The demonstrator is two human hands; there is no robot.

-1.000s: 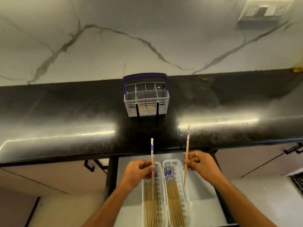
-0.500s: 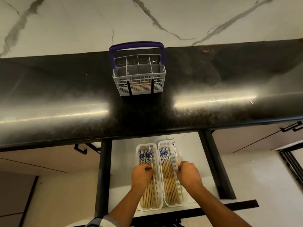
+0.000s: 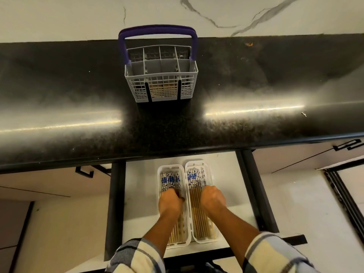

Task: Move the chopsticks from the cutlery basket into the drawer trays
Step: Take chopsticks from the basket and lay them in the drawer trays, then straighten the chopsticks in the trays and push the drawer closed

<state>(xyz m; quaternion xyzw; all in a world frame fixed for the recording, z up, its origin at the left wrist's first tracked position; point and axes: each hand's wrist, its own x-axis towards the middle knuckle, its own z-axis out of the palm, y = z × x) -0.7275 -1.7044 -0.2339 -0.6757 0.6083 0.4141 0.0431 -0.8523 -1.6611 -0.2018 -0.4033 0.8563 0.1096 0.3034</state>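
Observation:
A grey cutlery basket (image 3: 161, 75) with a purple handle stands on the black counter; its compartments look empty from above. Below it, in the open drawer (image 3: 141, 184), two white trays lie side by side, the left tray (image 3: 160, 171) and the right tray (image 3: 209, 170). Both hold several wooden chopsticks with blue-and-white tops (image 3: 169, 179). My left hand (image 3: 170, 202) is down in the left tray and my right hand (image 3: 212, 200) in the right tray. Each has its fingers curled round a chopstick lowered among the others, which hides the grip itself.
The black counter (image 3: 256, 85) overhangs the drawer's back. Dark drawer rails (image 3: 116, 203) run along both sides. Closed cabinet fronts with black handles (image 3: 348, 145) flank the drawer, and a marble wall rises behind the counter.
Both hands came down from counter height with one chopstick each and sank into the trays. The chopsticks went from upright to flat among the others. My view tilted downward.

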